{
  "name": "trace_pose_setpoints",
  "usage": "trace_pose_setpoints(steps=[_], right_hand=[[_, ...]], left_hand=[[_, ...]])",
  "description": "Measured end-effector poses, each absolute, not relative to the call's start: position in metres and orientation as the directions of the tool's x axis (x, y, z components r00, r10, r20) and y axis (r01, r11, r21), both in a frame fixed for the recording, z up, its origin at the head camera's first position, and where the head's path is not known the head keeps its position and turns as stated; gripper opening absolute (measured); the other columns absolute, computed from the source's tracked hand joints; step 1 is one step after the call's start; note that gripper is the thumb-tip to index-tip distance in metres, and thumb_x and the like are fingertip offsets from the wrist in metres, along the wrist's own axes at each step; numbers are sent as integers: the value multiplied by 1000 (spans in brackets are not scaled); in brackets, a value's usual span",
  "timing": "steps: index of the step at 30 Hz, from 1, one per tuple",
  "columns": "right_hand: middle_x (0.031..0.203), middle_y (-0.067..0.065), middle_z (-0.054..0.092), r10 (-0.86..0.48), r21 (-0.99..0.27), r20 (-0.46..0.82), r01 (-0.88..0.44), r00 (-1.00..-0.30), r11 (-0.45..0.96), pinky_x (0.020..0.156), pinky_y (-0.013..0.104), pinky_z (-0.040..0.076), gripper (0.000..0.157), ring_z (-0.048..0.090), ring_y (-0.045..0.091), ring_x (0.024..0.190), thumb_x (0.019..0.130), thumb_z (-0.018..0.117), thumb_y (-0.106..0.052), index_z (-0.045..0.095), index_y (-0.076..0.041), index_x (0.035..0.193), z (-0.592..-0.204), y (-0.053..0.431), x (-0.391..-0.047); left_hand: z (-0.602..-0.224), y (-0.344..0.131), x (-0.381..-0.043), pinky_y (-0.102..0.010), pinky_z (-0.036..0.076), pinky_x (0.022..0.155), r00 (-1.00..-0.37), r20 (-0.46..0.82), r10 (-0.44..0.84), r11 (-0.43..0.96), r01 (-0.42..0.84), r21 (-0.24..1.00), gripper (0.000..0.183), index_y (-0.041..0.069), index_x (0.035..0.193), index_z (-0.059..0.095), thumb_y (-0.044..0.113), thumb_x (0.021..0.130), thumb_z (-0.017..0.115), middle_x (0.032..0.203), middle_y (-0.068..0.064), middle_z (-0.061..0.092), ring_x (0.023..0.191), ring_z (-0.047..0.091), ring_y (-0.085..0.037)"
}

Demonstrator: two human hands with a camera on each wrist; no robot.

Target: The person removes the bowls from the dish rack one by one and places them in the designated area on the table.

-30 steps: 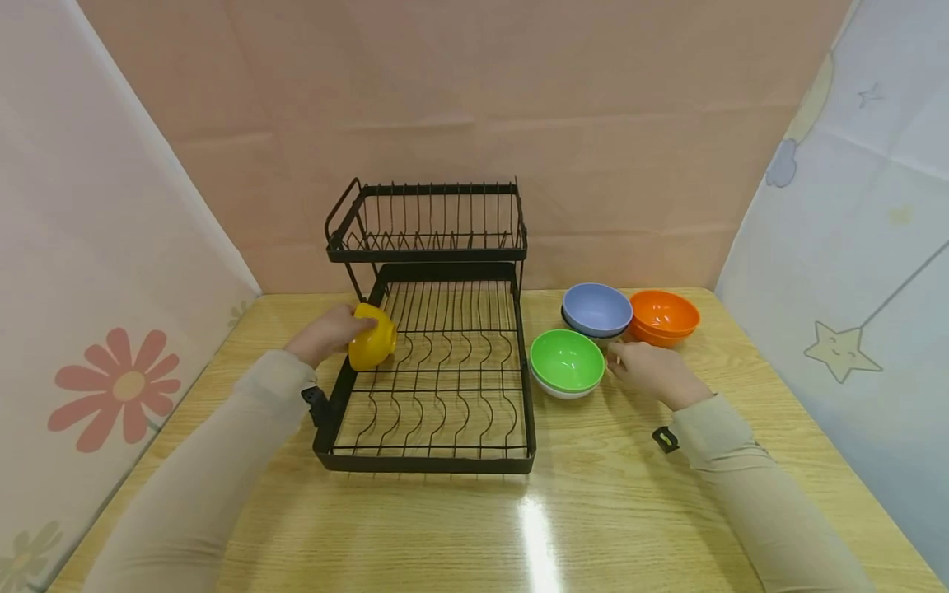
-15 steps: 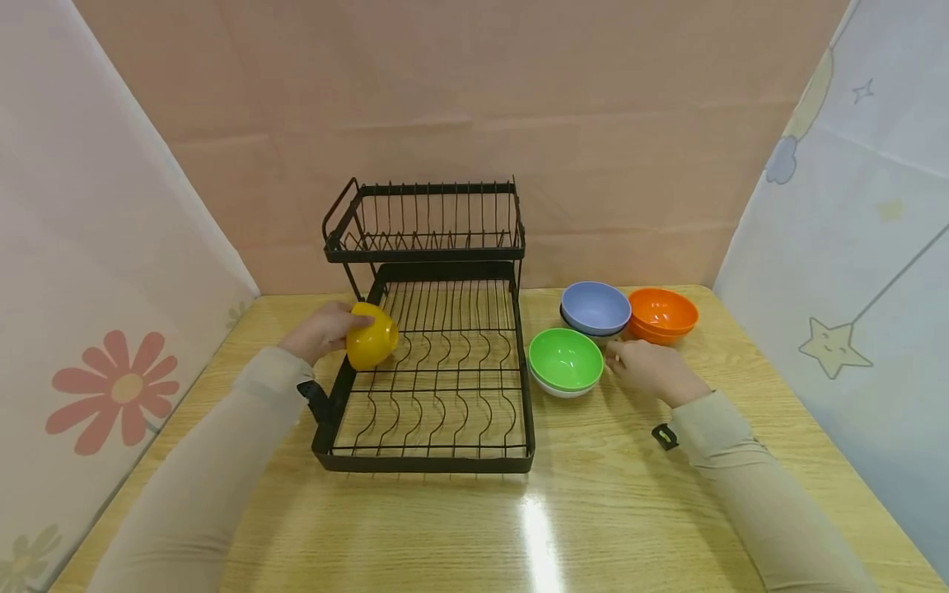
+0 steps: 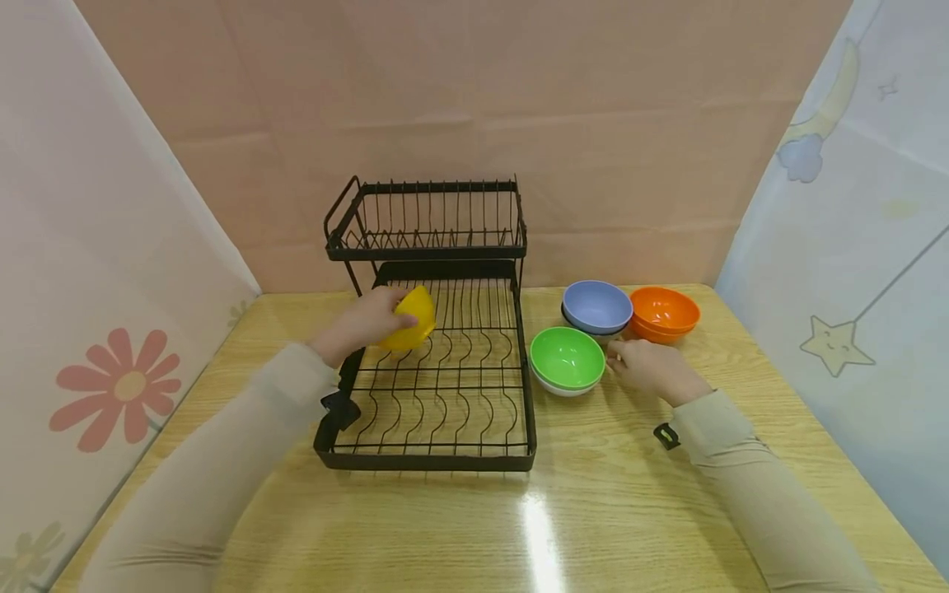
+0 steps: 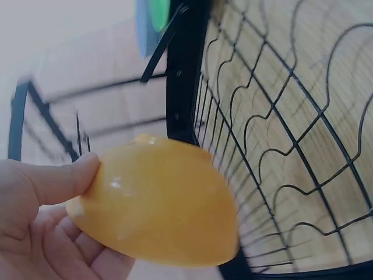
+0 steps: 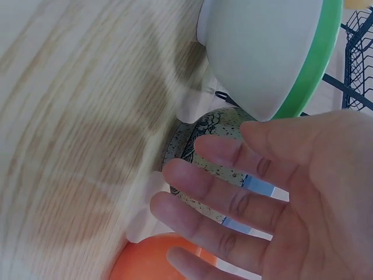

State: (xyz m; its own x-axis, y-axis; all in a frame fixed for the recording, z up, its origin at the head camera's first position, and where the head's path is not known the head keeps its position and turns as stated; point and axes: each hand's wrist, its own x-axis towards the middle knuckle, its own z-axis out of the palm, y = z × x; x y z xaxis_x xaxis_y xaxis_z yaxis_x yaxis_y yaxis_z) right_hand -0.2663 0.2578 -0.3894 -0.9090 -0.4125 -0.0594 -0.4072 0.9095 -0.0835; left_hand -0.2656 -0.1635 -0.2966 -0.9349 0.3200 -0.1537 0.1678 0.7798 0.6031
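My left hand [image 3: 363, 324] pinches a yellow bowl [image 3: 417, 319] by its rim, thumb on one side. In the left wrist view the yellow bowl [image 4: 160, 204] is tilted on its side, over the left part of the black dish rack's [image 3: 423, 463] lower tier. My right hand [image 3: 654, 371] is beside a green bowl [image 3: 567, 358] nested in a white bowl [image 5: 256, 46]. In the right wrist view its fingers are spread loosely and hold nothing. Behind them stands a speckled, patterned bowl [image 5: 218, 125] with a blue bowl [image 3: 596, 306] on top.
Two stacked orange bowls [image 3: 664, 310] stand at the back right of the wooden table [image 3: 415, 527]. The rack's raised upper tier [image 3: 426, 254] overhangs the back of its lower tier. Fabric walls [image 3: 608, 165] enclose the table at the back and sides.
My left hand has lifted the yellow bowl from the rack's left side and moved it right and slightly back, turning it. The right hand stays where it was.
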Motion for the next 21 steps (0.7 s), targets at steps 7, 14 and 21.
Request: trace_pose_setpoints(steps=[7, 14, 21], right_hand=[[84, 4, 66, -409, -84, -61, -403, -911, 911, 61, 39, 53, 18, 55, 15, 67, 97, 53, -17, 63, -6, 106, -392, 260, -266], [82, 4, 64, -404, -87, -53, -399, -913, 913, 60, 39, 52, 17, 54, 16, 67, 98, 52, -18, 63, -6, 104, -392, 260, -265], [80, 4, 63, -401, -88, -39, -397, -915, 914, 62, 43, 52, 15, 56, 18, 68, 98, 52, -18, 63, -7, 101, -392, 261, -263]], left_hand=[[-295, -122, -232, -26, 52, 60, -878, 56, 476, 853, 476, 213, 36, 7, 125, 56, 22, 94, 65, 99, -11, 69, 66, 59, -15], [-309, -109, -219, -24, 49, 47, -601, 331, 727, 679, 700, -221, 20, 12, 103, 60, 19, 88, 72, 69, -2, 67, 49, 54, -12], [-321, -106, -220, -22, 49, 50, -379, 372, 848, 515, 755, -405, 16, 18, 97, 64, 10, 86, 73, 67, 3, 67, 50, 54, -10]])
